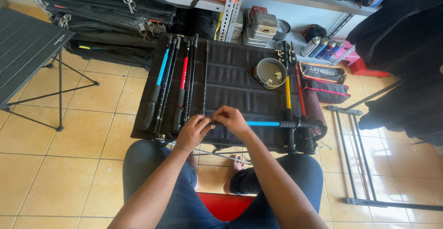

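Near the front edge of a low black fabric table (230, 79), the person's two hands are meeting over the tip end of a trekking pole with a blue shaft (263, 123). That pole is lying crosswise along the table's near edge, its black grip pointing toward 3 o'clock, its thin end reaching the hands. The left hand (194, 131) is pinching narrowly with thumb and forefinger at a small part at the pole's end, too small to make out. The right hand (232, 119) is closing around the same end from the 3 o'clock side, fingers curled over the shaft, so both hands are touching each other there. At 10 o'clock from the hands, several more poles are lying lengthwise, among them one with a blue section (161, 67) and one with a red section (184, 72), their black handles toward the person. At 1 o'clock, a round metal bowl (270, 72) is sitting on the fabric with small pieces inside, and just beside it, toward 3 o'clock, a yellow pole (287, 93) and a red pole (299, 93) are lying side by side. Further toward 2 o'clock, a black pouch with red trim (325, 90) is resting at the table's edge. At 9 o'clock, well apart, a dark folding table (27, 49) is standing on the tan tiled floor (60, 164).
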